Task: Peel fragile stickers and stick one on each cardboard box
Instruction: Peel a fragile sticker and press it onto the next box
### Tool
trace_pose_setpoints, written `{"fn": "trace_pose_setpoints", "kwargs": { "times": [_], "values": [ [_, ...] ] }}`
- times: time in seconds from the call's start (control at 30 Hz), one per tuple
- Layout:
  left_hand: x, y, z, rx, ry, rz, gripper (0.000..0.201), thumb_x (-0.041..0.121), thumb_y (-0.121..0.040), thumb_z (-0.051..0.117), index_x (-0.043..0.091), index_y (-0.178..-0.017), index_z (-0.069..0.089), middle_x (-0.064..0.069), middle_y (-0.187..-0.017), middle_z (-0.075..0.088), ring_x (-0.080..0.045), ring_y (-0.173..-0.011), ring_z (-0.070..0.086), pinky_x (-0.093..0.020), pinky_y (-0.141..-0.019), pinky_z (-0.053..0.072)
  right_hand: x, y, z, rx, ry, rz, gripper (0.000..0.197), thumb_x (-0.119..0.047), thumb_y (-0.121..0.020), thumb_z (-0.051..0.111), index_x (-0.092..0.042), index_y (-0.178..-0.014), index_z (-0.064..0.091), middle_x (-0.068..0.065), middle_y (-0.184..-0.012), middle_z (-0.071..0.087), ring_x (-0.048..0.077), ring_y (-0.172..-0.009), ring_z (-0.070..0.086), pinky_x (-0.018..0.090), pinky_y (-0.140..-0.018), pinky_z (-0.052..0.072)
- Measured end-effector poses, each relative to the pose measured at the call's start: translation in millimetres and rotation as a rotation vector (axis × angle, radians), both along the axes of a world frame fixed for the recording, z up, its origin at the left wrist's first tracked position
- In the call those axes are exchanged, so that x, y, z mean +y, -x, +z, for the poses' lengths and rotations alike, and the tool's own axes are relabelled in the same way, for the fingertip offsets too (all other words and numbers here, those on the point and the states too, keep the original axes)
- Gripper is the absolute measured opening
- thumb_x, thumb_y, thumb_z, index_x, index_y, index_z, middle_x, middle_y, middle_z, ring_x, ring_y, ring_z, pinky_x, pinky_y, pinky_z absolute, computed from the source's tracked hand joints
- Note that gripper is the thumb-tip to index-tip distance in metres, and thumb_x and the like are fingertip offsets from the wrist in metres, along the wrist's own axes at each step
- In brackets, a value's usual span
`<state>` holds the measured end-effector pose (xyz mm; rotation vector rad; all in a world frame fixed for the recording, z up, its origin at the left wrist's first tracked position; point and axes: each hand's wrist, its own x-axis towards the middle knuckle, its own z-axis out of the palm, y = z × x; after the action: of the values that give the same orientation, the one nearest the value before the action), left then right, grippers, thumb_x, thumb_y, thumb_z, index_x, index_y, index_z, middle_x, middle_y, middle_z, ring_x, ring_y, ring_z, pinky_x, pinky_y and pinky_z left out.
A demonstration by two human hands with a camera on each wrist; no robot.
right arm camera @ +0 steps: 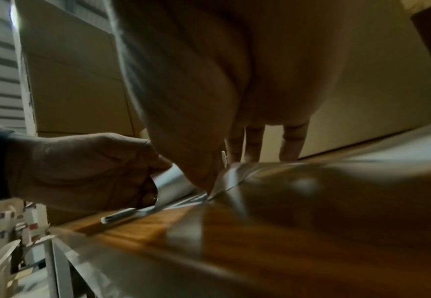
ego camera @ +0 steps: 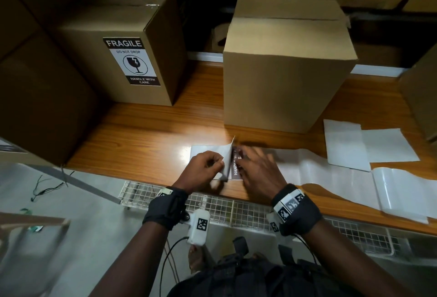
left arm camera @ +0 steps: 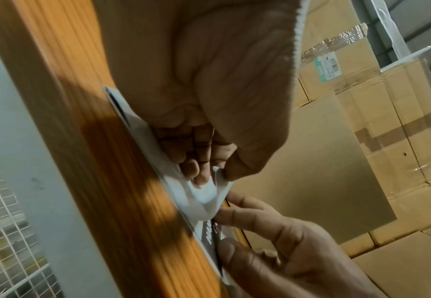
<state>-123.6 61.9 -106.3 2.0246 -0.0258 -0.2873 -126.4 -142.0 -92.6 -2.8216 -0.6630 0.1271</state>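
While I watch from the head view, the fragile sticker (ego camera: pixel 237 163) lies flat on the wooden worktop (ego camera: pixel 151 131), just in front of the plain cardboard box (ego camera: pixel 281 79). My left hand (ego camera: pixel 203 169) pinches a lifted white sheet (ego camera: pixel 227 157), curled up off the sticker's dark printed strip; whether that sheet is the backing or the label itself I cannot tell. My right hand (ego camera: pixel 257 171) lies spread, fingers pressing down on the sticker just right of the peel line. Left of the plain box, well apart, stands a second cardboard box (ego camera: pixel 123 48) already wearing its label (ego camera: pixel 131 61). Right of the plain box, loose white sheets (ego camera: pixel 369 143) lie on the worktop.

From the left wrist view, the left hand (left arm camera: pixel 209 100) shows thumb and fingertips closed on the curled white edge (left arm camera: pixel 209 193), while fingers of the right hand (left arm camera: pixel 273 231) hold down the printed part (left arm camera: pixel 210 231).

From the right wrist view, blurred, the left hand (right arm camera: pixel 86 171) grips the rolled sheet (right arm camera: pixel 170 181) near the worktop edge, and the right fingers (right arm camera: pixel 291 141) reach straight down to the surface.

To do this step well, I judge the pull should run low and slow, back along the sticker, with the right fingers following close behind the peel line so nothing creases or tears. I would keep the sticky face off the worktop and off itself, then carry it to the plain box's front.
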Motion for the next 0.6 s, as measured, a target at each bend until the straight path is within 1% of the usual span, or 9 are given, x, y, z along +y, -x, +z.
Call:
{"fn": "trace_pose_setpoints", "kwargs": {
  "times": [0.07, 0.13, 0.2, 0.23, 0.3, 0.37, 0.4, 0.5, 0.6],
  "values": [
    [3, 1, -1, 0.044, 0.065, 0.026, 0.016, 0.012, -0.098, 0.063, 0.020, -0.084, 0.064, 0.003, -0.085, 0.070, -0.012, -0.081, 0.065, -0.033, -0.082, 0.050, 1, -4, 2, 0.017, -0.005, 0.079, 0.024, -0.026, -0.100, 0.051, -0.024, -0.119, 0.065, 0.001, -0.158, 0.038, 0.023, -0.139, 0.036, 0.052, -0.108, 0.038],
    [6, 3, -1, 0.057, 0.115, 0.032, 0.014, 0.011, -0.099, 0.062, 0.016, -0.086, 0.065, 0.001, -0.087, 0.071, -0.011, -0.082, 0.066, -0.031, -0.081, 0.050, 3, -8, 3, 0.040, 0.000, 0.162, 0.033, -0.024, -0.100, 0.053, -0.022, -0.132, 0.059, 0.004, -0.160, 0.036, 0.024, -0.147, 0.029, 0.054, -0.118, 0.026],
    [9, 6, 2, 0.061, 0.174, 0.049, 0.013, 0.011, -0.100, 0.061, 0.013, -0.088, 0.066, 0.000, -0.087, 0.071, -0.015, -0.083, 0.068, -0.034, -0.080, 0.051, 6, -12, 5, 0.061, 0.021, 0.224, 0.037, -0.020, -0.100, 0.053, -0.018, -0.137, 0.056, 0.007, -0.161, 0.033, 0.026, -0.150, 0.024, 0.052, -0.123, 0.014],
    [12, 8, 4, 0.073, 0.209, 0.066, 0.013, 0.011, -0.101, 0.060, 0.012, -0.089, 0.066, -0.002, -0.087, 0.071, -0.020, -0.084, 0.070, -0.036, -0.078, 0.052, 8, -12, 5, 0.070, 0.025, 0.242, 0.036, -0.019, -0.101, 0.051, -0.017, -0.137, 0.056, 0.008, -0.161, 0.033, 0.027, -0.150, 0.025, 0.051, -0.124, 0.014],
    [17, 13, 9, 0.117, 0.279, 0.102, 0.013, 0.012, -0.102, 0.058, 0.009, -0.092, 0.065, -0.009, -0.090, 0.072, -0.030, -0.085, 0.073, -0.040, -0.072, 0.055, 10, -12, 5, 0.094, 0.027, 0.257, 0.031, -0.019, -0.103, 0.048, -0.016, -0.132, 0.058, 0.011, -0.157, 0.040, 0.028, -0.144, 0.037, 0.047, -0.122, 0.028],
    [20, 19, 16, 0.164, 0.340, 0.125, 0.013, 0.016, -0.103, 0.057, 0.008, -0.095, 0.064, -0.020, -0.098, 0.072, -0.040, -0.090, 0.074, -0.043, -0.071, 0.059, 11, -14, 5, 0.089, 0.032, 0.255, 0.025, -0.020, -0.102, 0.047, -0.016, -0.124, 0.060, 0.007, -0.147, 0.049, 0.024, -0.131, 0.048, 0.043, -0.108, 0.046],
    [22, 22, 20, 0.175, 0.358, 0.137, 0.014, 0.016, -0.104, 0.057, 0.008, -0.095, 0.063, -0.021, -0.099, 0.072, -0.041, -0.091, 0.073, -0.042, -0.070, 0.059, 11, -16, 5, 0.080, 0.032, 0.256, 0.023, -0.021, -0.101, 0.049, -0.017, -0.121, 0.060, 0.005, -0.143, 0.051, 0.023, -0.126, 0.050, 0.041, -0.102, 0.050],
    [30, 28, 31, 0.168, 0.362, 0.201, 0.014, 0.015, -0.104, 0.055, 0.008, -0.094, 0.063, -0.010, -0.088, 0.071, -0.028, -0.081, 0.072, -0.034, -0.059, 0.058, 11, -22, 8, 0.069, 0.071, 0.274, 0.028, -0.025, -0.093, 0.056, -0.019, -0.120, 0.058, 0.003, -0.137, 0.051, 0.021, -0.119, 0.050, 0.038, -0.095, 0.051],
    [46, 32, 36, 0.136, 0.377, 0.262, 0.015, 0.017, -0.103, 0.056, 0.009, -0.092, 0.063, -0.007, -0.089, 0.071, -0.025, -0.082, 0.071, -0.040, -0.065, 0.061, 12, -23, 10, 0.066, 0.122, 0.250, 0.040, -0.039, -0.090, 0.056, -0.022, -0.125, 0.056, 0.002, -0.138, 0.048, 0.020, -0.116, 0.048, 0.039, -0.093, 0.050]
  ]
}}
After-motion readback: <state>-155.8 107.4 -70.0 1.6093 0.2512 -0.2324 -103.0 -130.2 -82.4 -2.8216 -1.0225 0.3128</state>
